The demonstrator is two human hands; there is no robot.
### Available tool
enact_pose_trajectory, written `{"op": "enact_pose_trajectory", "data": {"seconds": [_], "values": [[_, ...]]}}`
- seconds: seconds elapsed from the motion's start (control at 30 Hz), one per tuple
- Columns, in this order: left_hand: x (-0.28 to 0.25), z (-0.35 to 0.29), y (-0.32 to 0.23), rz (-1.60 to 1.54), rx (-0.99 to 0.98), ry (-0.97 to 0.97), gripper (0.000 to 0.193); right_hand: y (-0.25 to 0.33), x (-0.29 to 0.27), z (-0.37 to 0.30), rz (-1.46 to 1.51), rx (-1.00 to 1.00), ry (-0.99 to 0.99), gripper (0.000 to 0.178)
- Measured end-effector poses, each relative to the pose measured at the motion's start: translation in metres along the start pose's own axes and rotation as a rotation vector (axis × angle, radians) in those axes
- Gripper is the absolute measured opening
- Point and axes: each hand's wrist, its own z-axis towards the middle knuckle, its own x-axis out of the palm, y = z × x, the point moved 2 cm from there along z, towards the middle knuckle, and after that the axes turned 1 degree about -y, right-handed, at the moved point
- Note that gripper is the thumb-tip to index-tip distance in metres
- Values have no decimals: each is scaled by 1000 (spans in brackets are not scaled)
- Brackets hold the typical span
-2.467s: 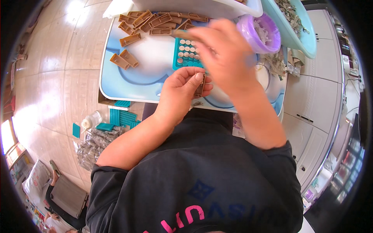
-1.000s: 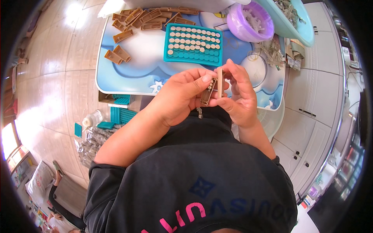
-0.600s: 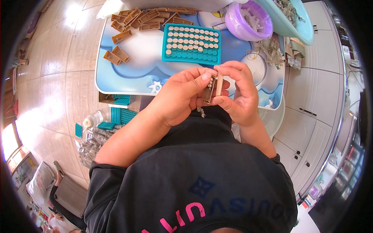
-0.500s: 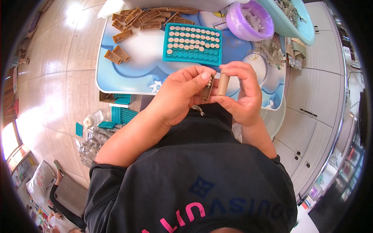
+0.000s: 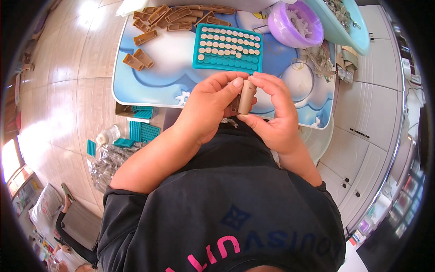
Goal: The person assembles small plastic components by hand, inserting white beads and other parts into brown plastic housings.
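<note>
My left hand (image 5: 206,102) is closed on a brown hollow half-shell (image 5: 234,104), mostly hidden now by its fingers and the part beside it. Between the fingertips and thumb of my right hand (image 5: 276,106) is a tan, curved cover piece (image 5: 246,97), held upright against the half-shell. Whether the two are fully joined, I cannot tell. Just beyond my hands lies a teal tray (image 5: 213,65) with rows of small round silvery discs (image 5: 226,39); part of its near rows holds none.
Brown half-shells (image 5: 145,38) lie loose at the table's (image 5: 154,86) far left. A purple bowl (image 5: 276,25) and a pale teal basin (image 5: 362,34) hold small parts at the far right. Teal trays (image 5: 144,131) and plastic bags (image 5: 108,163) sit on the floor at left.
My right hand has moved left, bringing the tan cover onto the brown half-shell. The small metal parts inside the shell, visible before, are now covered.
</note>
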Motion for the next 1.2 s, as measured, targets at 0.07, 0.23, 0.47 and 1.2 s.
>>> {"op": "enact_pose_trajectory", "data": {"seconds": [0.07,0.23,0.47,1.2], "values": [[-2,-1,0,-14,6,2,34,-3,5,0,5,-2,-6,60],[-3,-3,-4,-20,5,-61,46,-6,7,3,-2,-18,25,62],[-1,-5,-5,17,29,-42,49,-9,10,4,4,8,66,62],[2,-12,-3,753,464,21,66,-11,-4,8,108,123,59,40]]}}
